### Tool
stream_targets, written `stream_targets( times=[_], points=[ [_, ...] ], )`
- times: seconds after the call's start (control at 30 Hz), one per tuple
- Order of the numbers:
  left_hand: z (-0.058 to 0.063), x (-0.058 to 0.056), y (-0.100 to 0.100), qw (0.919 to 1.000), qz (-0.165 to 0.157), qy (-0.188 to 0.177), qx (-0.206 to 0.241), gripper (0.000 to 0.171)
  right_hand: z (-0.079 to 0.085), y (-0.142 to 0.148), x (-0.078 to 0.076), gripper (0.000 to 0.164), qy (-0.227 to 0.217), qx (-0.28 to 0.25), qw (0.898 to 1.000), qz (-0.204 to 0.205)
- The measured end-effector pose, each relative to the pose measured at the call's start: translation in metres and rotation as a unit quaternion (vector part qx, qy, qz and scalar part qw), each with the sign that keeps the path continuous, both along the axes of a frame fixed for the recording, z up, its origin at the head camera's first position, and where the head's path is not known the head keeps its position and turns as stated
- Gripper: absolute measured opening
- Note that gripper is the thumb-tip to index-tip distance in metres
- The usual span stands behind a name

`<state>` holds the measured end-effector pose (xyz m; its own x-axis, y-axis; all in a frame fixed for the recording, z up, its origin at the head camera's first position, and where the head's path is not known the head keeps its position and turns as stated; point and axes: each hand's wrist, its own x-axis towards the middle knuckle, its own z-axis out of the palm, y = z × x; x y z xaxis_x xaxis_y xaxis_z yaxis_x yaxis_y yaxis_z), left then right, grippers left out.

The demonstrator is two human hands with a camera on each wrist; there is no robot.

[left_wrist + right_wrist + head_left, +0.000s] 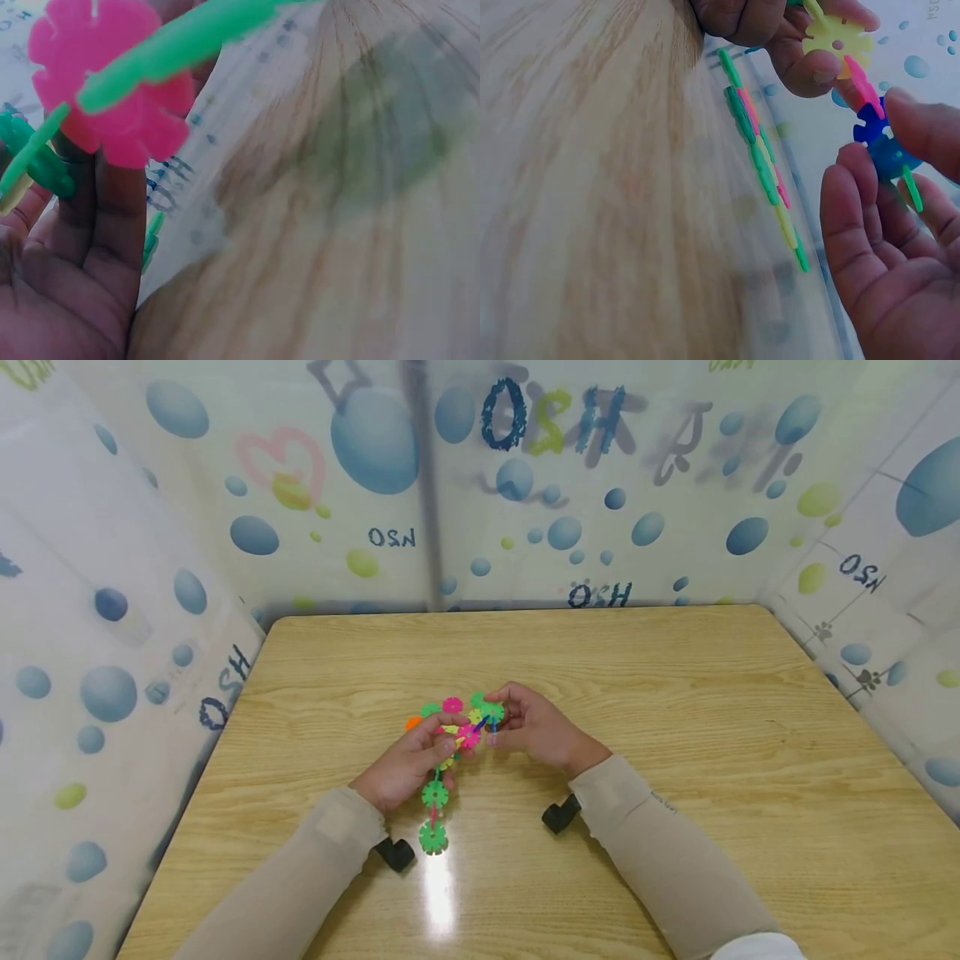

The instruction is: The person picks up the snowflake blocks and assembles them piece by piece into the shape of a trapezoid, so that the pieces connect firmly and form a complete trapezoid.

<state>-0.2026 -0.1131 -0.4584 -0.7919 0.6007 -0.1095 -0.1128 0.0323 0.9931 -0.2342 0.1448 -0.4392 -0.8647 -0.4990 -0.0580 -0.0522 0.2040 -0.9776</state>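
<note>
Many notched plastic discs are slotted together into a linked piece held between both hands. My left hand [405,764] pinches its middle, near a pink disc [469,736] that stands close-up beside the fingers in the left wrist view. From there a strand with two green discs [434,793] reaches toward the near edge. My right hand [543,727] holds the far end by a green disc [492,712] and blue ones. In the right wrist view, its thumb and fingers pinch a blue disc [870,127], linked through a pink one to a yellow disc [851,58] at the left fingers.
Both hands are over a wood-grain table [712,710]. Printed curtains [637,468] hang behind and along the sides. A black wrist mount [562,814] sits under each sleeve. A row of discs [761,161] shows edge-on in the right wrist view.
</note>
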Motion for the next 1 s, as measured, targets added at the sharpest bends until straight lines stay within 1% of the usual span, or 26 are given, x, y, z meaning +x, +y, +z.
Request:
stream_targets(
  times=[0.13, 0.37, 0.5, 0.63, 0.73, 0.83, 0.9, 1.0],
  points=[
    [-0.0002, 0.0002, 0.0000, 1.0000, 0.001, -0.001, -0.003, 0.043, -0.0022, 0.0002, -0.0012, 0.057, 0.001, 0.004, 1.000, -0.002],
    [-0.0003, 0.0009, -0.0002, 0.9996, 0.023, -0.014, -0.006, 0.048, -0.0039, -0.0031, -0.0002, 0.059, 0.010, 0.019, 1.000, -0.010],
    [-0.0001, 0.0006, 0.0003, 0.9994, 0.027, -0.021, -0.004, 0.047, -0.0025, -0.0062, 0.0012, 0.065, 0.011, 0.025, 1.000, -0.001],
    [0.0003, 0.0005, 0.0009, 0.9984, 0.044, -0.033, -0.016, 0.045, -0.0015, -0.0067, 0.0021, 0.078, -0.009, 0.018, 1.000, 0.013],
    [0.0001, 0.0000, 0.0023, 0.9967, 0.070, -0.035, -0.020, 0.041, -0.0031, -0.0057, 0.0014, 0.084, -0.035, 0.007, 0.999, 0.013],
    [0.0005, 0.0002, 0.0039, 0.9942, 0.098, -0.045, 0.003, 0.038, -0.0049, -0.0056, 0.0004, 0.083, -0.061, -0.001, 0.998, 0.006],
    [0.0009, 0.0008, 0.0050, 0.9918, 0.114, -0.053, 0.022, 0.034, -0.0054, -0.0058, 0.0001, 0.082, -0.079, 0.008, 0.997, 0.005],
    [0.0023, 0.0018, 0.0062, 0.9890, 0.127, -0.064, 0.042, 0.028, -0.0047, -0.0059, 0.0002, 0.078, -0.100, 0.031, 0.995, 0.007]
  ],
)
